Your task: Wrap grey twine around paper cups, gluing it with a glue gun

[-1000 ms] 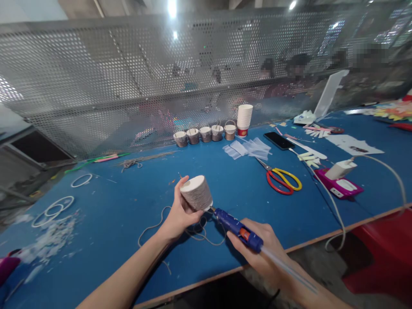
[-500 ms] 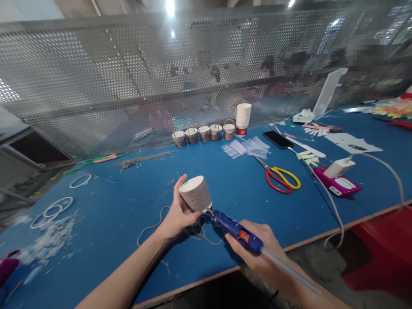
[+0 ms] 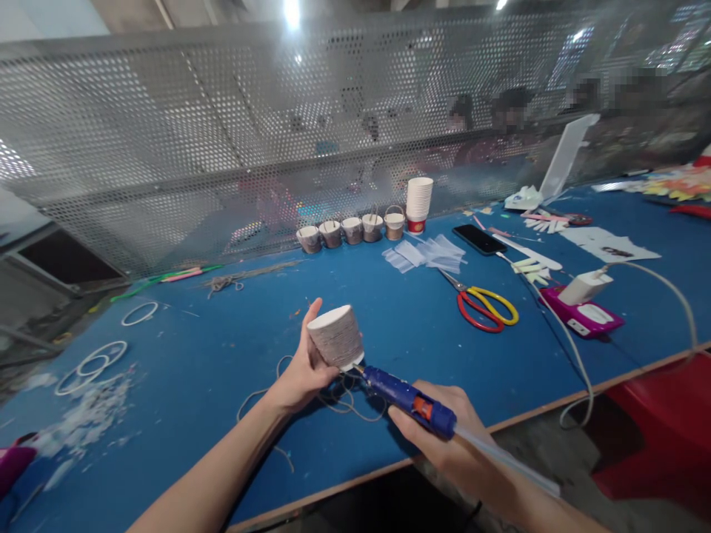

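Observation:
My left hand is closed around a paper cup wound with grey-brown cord. The cup is tilted, its white rim toward the upper left and a bare white strip showing at the lower end. In my right hand is a blue glue gun, a clear glue stick sticking out of its back. The nozzle meets the cup's lower edge; whether it touches or hovers just off it I cannot tell. Loose cord trails on the table below the cup.
Several cord-wrapped cups and a stack of paper cups line the back by a perforated metal screen. Right of my hands lie scissors, a phone and a purple power strip. White rings lie left.
The cup has turned slightly in my left hand, showing more of the white strip. The glue gun's nozzle has shifted a little left and down along the cup's edge.

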Demonstrator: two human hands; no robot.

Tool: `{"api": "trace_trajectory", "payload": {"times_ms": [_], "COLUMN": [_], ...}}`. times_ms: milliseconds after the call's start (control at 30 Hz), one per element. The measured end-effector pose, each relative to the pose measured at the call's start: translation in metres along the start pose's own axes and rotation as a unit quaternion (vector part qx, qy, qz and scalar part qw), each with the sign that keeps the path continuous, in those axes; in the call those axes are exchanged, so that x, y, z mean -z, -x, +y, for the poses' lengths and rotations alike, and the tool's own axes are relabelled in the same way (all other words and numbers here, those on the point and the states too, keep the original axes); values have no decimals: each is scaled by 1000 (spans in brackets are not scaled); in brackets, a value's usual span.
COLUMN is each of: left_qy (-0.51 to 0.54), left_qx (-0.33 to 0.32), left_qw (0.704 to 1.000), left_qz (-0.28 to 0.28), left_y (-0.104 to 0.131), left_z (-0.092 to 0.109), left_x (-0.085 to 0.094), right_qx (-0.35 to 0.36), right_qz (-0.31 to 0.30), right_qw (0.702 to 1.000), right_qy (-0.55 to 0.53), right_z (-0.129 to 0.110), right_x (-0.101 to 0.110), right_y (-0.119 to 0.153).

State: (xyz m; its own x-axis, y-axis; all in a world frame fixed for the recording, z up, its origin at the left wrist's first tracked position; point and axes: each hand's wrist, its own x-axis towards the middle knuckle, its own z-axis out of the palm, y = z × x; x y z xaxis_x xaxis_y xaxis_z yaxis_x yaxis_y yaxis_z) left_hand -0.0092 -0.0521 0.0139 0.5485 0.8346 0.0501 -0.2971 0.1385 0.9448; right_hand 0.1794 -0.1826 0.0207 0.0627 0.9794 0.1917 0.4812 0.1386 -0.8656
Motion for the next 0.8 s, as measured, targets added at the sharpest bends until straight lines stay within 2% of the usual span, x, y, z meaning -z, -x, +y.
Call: {"api": "trace_trajectory", "payload": {"times_ms": [200, 367, 600, 800], "left_qy": [7, 14, 19, 39], "left_qx": [16, 17, 30, 38], "left_qw": [999, 999, 997, 996], "left_qz": [-28, -44, -66, -66], "left_y": [0, 0, 0, 0], "left_z": [0, -2, 3, 2], "left_x": [5, 10, 10, 12], "right_qx": [-35, -51, -67, -70], "right_qz": [9, -14, -9, -26], "right_qw": [999, 998, 996, 995], "right_qy": [-31, -42, -66, -65], "right_z": [-3, -9, -4, -9], "right_x": [4, 1, 5, 4], "right_y": [-2, -1, -2, -2]}}
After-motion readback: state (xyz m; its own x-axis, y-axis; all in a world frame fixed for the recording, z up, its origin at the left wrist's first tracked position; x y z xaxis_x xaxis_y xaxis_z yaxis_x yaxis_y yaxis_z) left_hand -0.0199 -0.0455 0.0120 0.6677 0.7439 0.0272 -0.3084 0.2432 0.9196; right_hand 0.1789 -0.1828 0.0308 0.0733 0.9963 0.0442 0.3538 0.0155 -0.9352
